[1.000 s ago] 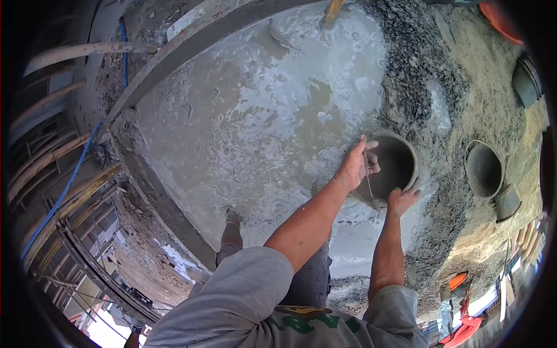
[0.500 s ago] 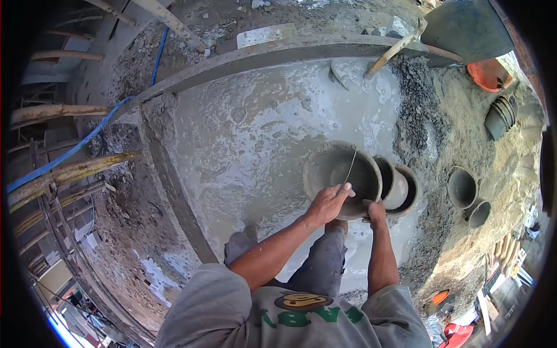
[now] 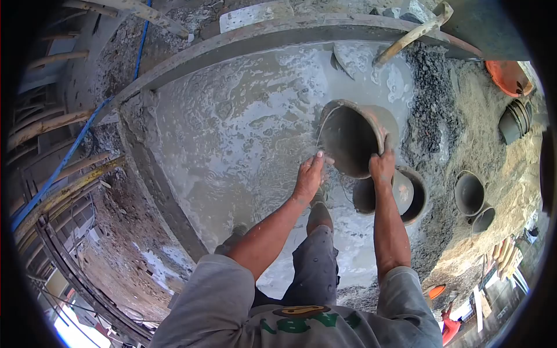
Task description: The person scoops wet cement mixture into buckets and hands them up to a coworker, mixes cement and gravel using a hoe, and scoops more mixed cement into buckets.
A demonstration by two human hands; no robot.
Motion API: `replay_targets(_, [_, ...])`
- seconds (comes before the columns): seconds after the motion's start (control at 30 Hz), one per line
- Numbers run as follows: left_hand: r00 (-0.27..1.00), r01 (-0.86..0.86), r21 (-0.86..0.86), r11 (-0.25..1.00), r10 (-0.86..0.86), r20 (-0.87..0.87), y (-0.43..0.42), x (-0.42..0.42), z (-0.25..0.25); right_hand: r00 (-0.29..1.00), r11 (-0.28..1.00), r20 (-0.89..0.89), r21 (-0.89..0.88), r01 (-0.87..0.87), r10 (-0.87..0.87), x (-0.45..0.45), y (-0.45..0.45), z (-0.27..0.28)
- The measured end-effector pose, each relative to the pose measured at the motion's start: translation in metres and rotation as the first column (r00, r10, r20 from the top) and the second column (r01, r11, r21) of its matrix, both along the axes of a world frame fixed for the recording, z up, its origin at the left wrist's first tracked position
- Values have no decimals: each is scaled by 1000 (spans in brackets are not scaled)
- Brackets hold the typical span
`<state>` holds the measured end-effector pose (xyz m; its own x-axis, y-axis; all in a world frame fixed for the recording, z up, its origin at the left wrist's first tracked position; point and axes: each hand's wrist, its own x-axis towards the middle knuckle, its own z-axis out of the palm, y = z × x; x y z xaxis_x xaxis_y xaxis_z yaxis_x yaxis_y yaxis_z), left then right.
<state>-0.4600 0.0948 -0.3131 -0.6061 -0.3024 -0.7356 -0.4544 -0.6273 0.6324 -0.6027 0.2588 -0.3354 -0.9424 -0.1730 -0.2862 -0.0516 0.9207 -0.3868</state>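
Observation:
A grey, mud-coated bucket (image 3: 351, 139) is tilted above the wet cement (image 3: 249, 127), its mouth facing me. My left hand (image 3: 311, 174) is closed at the near left of its rim, by the thin wire handle. On the right side of the rim, my right hand (image 3: 382, 165) grips the bucket's edge. Just below it, two more buckets lie in the wet mix: a smaller one (image 3: 401, 191) and a wider one (image 3: 419, 200), partly hidden by my right forearm.
A concrete curb (image 3: 243, 49) borders the mix at the back, with a wooden handle (image 3: 412, 37) across it. Gravel (image 3: 429, 104) lies to the right. Beyond are two buckets (image 3: 469, 193), stacked buckets (image 3: 513, 122) and an orange basin (image 3: 509, 78). Poles stand left. A person in red (image 3: 450, 327) is lower right.
The bucket was lifted from beside the others, shifted left, then raised forward and tipped. Both hands moved with it, and the view has shifted.

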Motion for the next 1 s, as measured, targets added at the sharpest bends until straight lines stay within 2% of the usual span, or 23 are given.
replay_targets(0.03, [997, -77, 51, 996, 75, 25, 2, -12, -32, 996, 1000, -91, 9, 2, -1, -7, -11, 3])
replay_targets(0.07, [997, -79, 89, 993, 77, 28, 1, -23, -65, 984, 995, -178, 95, 11, 6, -14, -15, -9])
replay_targets(0.17, [999, -39, 114, 993, 37, 25, -6, -48, -126, 993, 990, -116, 141, 1, 15, -35, -34, -40])
replay_targets(0.27, [999, 10, 144, 990, -16, 44, -15, -17, -158, 967, 989, 207, 34, 147, -151, -61, -51, -75])
replay_targets(0.37, [1000, -1, 163, 987, -2, 20, -29, 42, -177, 971, 952, 160, 224, -208, 175, -20, -47, -130])
replay_targets(0.4, [999, -34, 184, 982, 29, 29, -27, 68, -180, 976, 969, 204, 217, -122, 77, 9, -66, -120])
replay_targets(0.43, [996, -76, 214, 974, 64, 59, -26, 93, -173, 978, 973, 205, 218, -72, 27, 34, -75, -124])
replay_targets(0.47, [993, -106, 234, 966, 92, 72, -31, 114, -169, 983, 977, 78, 120, -178, 169, 56, -72, -139])
replay_targets(0.5, [987, -156, 270, 950, 139, 81, -37, 138, -170, 973, 974, 204, 178, -143, 105, 74, -96, -125])
replay_targets(0.53, [975, -216, 307, 927, 190, 111, -40, 168, -168, 962, 959, 244, 220, -177, 122, 95, -111, -120])
replay_targets(0.57, [969, -248, 306, 919, 236, 78, -45, 197, -164, 942, 972, 322, 175, -155, 92, 115, -131, -108])
replay_targets(0.63, [946, -318, 293, 902, 324, 29, -62, 248, -151, 937, 958, 271, 122, -259, 219, 156, -142, -129])
replay_targets(0.73, [971, -222, 157, 962, 202, 131, -96, 275, -111, 917, 977, 359, 55, -206, 174, 202, -157, -129])
replay_targets(0.83, [964, -66, -118, 991, 94, 248, -108, 251, -51, 866, 993, 486, -77, -95, 120, 211, -172, -113])
replay_targets(0.87, [958, 56, -251, 966, 19, 287, -112, 236, -24, 877, 991, 471, -130, -36, 94, 206, -172, -116])
replay_targets(0.97, [953, 78, -315, 946, 22, 301, -122, 206, 31, 583, 944, 812, -172, 282, -26, 177, -173, -103])
replay_targets(1.0, [947, 79, -278, 957, 16, 322, -123, 199, 51, 637, 959, 770, -149, 241, -40, 181, -171, -106])
